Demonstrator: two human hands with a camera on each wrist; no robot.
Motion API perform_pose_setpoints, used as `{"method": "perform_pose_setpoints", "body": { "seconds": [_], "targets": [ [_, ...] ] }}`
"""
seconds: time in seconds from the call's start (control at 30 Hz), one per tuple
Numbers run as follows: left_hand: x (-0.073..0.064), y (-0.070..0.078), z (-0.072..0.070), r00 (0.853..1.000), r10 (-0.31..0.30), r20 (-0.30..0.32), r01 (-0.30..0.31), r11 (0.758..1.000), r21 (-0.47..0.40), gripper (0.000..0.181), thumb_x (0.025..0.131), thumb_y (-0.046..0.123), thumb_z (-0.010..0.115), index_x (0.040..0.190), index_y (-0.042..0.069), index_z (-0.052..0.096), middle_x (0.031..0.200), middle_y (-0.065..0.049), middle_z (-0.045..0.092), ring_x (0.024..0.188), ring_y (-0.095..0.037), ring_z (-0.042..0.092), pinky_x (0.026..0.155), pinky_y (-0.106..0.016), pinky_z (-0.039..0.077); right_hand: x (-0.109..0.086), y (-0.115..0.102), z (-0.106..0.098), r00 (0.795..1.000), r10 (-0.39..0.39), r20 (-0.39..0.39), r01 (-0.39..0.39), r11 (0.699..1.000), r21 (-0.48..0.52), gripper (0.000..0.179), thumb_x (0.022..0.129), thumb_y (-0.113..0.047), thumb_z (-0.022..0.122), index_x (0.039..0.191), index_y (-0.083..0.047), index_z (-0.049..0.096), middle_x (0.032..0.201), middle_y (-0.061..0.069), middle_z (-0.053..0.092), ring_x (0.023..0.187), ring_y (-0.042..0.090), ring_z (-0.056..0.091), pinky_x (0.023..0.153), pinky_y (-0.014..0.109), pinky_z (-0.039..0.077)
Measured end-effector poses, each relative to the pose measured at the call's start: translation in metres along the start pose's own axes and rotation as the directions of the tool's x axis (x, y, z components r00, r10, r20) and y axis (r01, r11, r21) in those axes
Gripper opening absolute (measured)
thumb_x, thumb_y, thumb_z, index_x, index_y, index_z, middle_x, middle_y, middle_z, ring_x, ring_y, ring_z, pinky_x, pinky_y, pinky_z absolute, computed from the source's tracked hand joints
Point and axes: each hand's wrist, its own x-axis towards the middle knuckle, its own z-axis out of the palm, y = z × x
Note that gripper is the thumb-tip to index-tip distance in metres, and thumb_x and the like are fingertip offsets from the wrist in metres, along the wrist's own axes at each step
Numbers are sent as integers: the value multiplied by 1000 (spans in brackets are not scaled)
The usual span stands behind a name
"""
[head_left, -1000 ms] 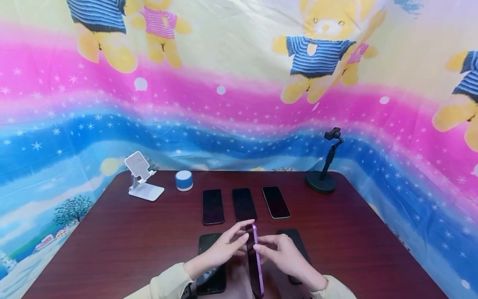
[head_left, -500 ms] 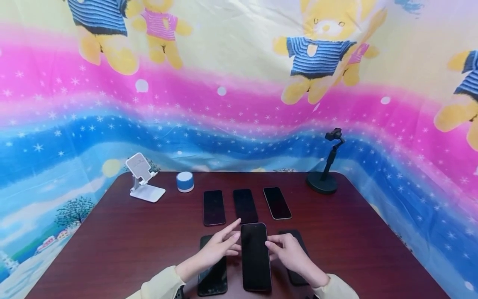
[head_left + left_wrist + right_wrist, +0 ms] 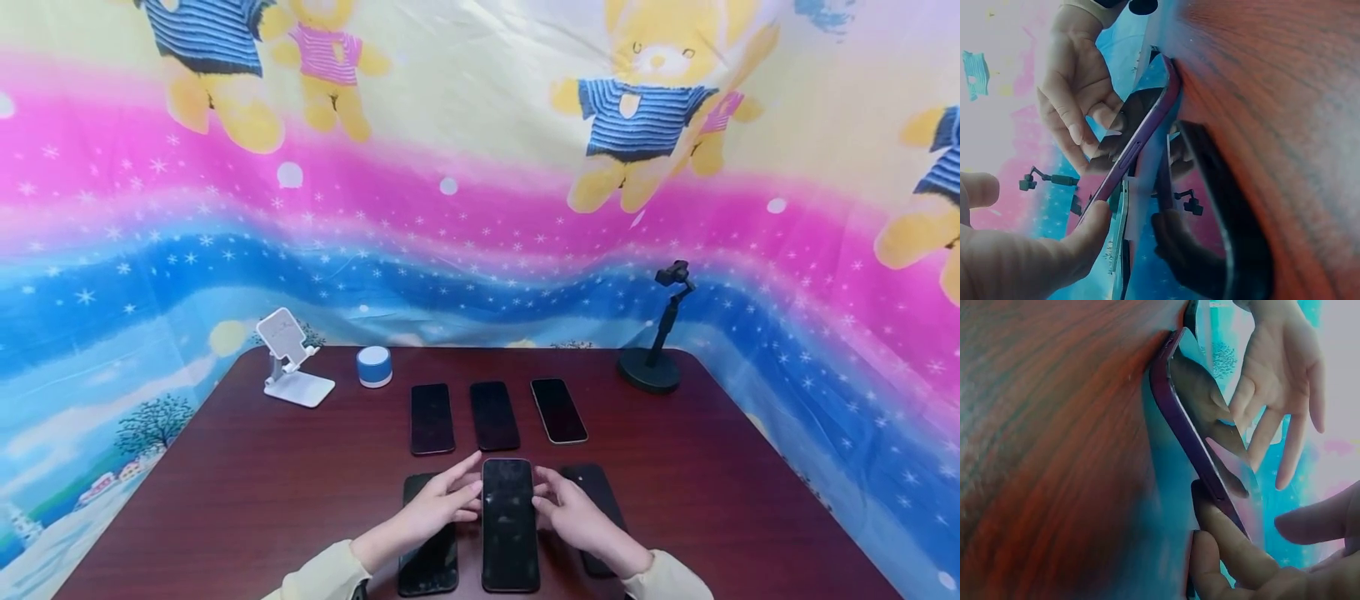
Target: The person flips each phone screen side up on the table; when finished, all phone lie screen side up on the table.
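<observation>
A black-screened smartphone with a purple frame [image 3: 511,525] lies face up, or nearly so, on the table between the two hands. In the left wrist view, a finger of my left hand [image 3: 437,507] touches the purple phone's side edge, its thumb apart from it. My right hand [image 3: 573,512] is at the opposite side; in the right wrist view its fingers [image 3: 1225,531] meet the edge while the thumb stays off the screen. Under the left hand lies another black phone [image 3: 429,554]. Beside the right hand is a dark phone [image 3: 600,500], partly covered by that hand.
Farther back lie a left phone [image 3: 432,418], a middle phone [image 3: 494,415] and a right phone [image 3: 558,410] in a row. A white phone stand [image 3: 296,367], a blue-and-white cylinder [image 3: 374,367] and a black stand [image 3: 649,369] line the reddish-brown table's [image 3: 720,500] back.
The purple phone has turned from edge-on to screen up and come down toward the table. My right hand's pinch on its edge has loosened; the left hand has stayed close beside it.
</observation>
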Motion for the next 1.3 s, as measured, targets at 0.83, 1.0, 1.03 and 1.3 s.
{"method": "perform_pose_setpoints", "body": {
  "seconds": [0.83, 1.0, 1.03, 1.3],
  "targets": [
    [11, -9, -2, 993, -88, 80, 80, 992, 102, 70, 95, 5, 52, 148, -13, 10, 143, -44, 24, 130, -50, 38, 102, -55, 42, 17, 7, -5, 975, 157, 158, -167, 985, 47, 54, 90, 1, 49, 136, 22, 30, 118, 26, 51, 106, 30, 54, 76, 38, 50],
    [12, -9, -2, 991, -88, 97, 67, 978, 196, 71, 94, 7, 54, 147, -14, 12, 144, -43, 24, 137, -52, 25, 109, -60, 27, 18, 10, -4, 976, 148, 161, -156, 987, 36, 56, 88, 0, 50, 134, 24, 30, 120, 28, 51, 107, 31, 54, 74, 36, 49],
    [12, -9, -3, 991, -91, 102, 70, 978, 195, 71, 94, 7, 54, 147, -13, 11, 145, -43, 23, 137, -52, 24, 110, -60, 26, 19, 10, -4, 976, 150, 160, -157, 987, 36, 56, 88, 0, 50, 134, 24, 30, 120, 28, 51, 107, 31, 54, 74, 36, 49],
    [12, -8, -2, 989, -94, 115, 68, 974, 218, 72, 95, 7, 54, 148, -12, 9, 149, -40, 15, 136, -53, 24, 109, -61, 25, 23, 11, -3, 974, 172, 148, -178, 984, 26, 54, 89, -1, 51, 135, 23, 32, 123, 29, 51, 109, 32, 54, 75, 37, 50]
  ]
}}
